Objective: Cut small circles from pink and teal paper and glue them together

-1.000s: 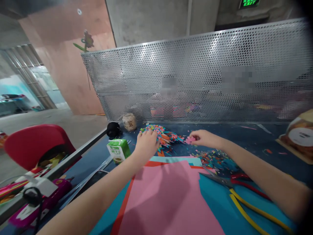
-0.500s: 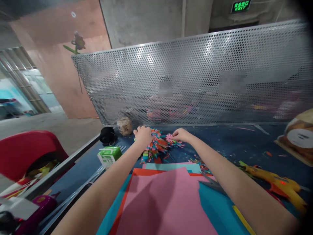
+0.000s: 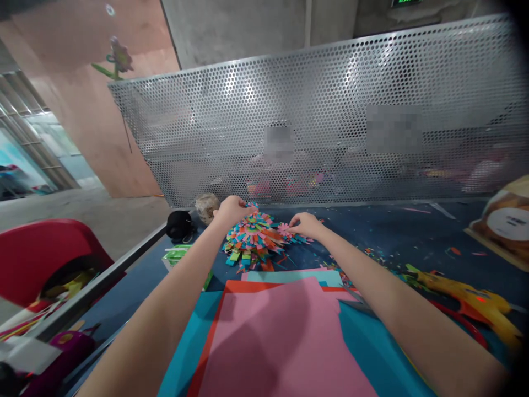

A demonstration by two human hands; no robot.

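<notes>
A pile of fringed, many-coloured paper pieces (image 3: 252, 234) lies on the dark blue table beyond stacked coloured sheets. My left hand (image 3: 233, 209) is at the pile's upper left, fingers bent together at its edge; whatever they may pinch is too small to name. Just right of the pile, my right hand (image 3: 305, 225) has thumb and finger closed on a small pink paper flower (image 3: 284, 229). Pink sheets (image 3: 276, 336) top the stack, with orange and blue ones beneath. Scissors (image 3: 357, 300) rest at the stack's right side, partly under my right forearm.
A yellow glue gun (image 3: 471, 298) lies at right, near a bag with a round label (image 3: 510, 223). At left are a green-and-white box (image 3: 177, 253), black yarn (image 3: 179, 226) and a beige ball (image 3: 206, 207). A perforated metal screen (image 3: 314, 121) stands behind.
My left hand has moved up and left, uncovering more of the fringed pile. My right hand stays by the pink flower. The camera view has shifted slightly.
</notes>
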